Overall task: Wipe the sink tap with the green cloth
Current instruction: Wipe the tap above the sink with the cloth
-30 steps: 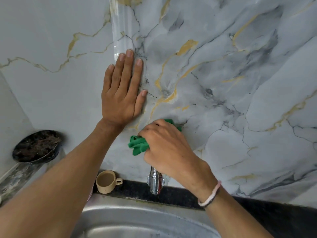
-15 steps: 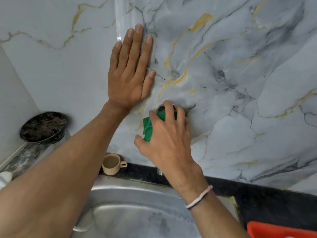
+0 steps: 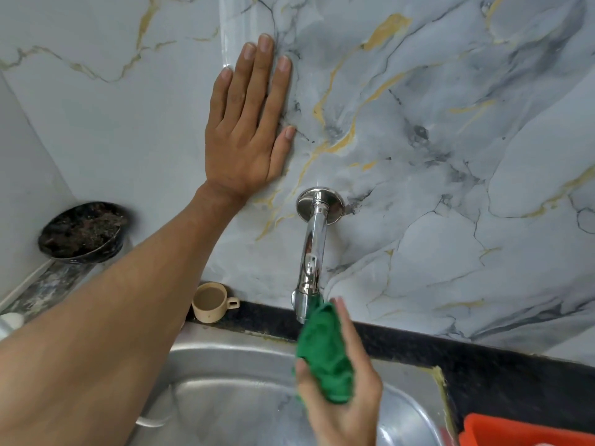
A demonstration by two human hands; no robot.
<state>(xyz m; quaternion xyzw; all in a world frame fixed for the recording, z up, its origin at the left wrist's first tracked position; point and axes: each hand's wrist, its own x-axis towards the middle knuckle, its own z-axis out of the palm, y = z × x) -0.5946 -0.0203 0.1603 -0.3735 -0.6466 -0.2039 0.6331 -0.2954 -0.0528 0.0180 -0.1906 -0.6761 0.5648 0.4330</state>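
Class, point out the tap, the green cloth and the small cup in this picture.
tap [image 3: 313,246]: head view, on the middle of the chrome spout.
green cloth [image 3: 325,342]: head view, on the bunched middle, held in the right hand.
cup [image 3: 210,302]: head view, on its beige rim.

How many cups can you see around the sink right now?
1. A small beige plastic cup with a handle stands on the black ledge against the marble-patterned wall, left of the chrome tap. The left forearm may hide others.

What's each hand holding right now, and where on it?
Right hand holds the green cloth bunched in its palm, the grip at the lower part; the top end touches the tap tip. Left hand holds nothing, flat on the wall.
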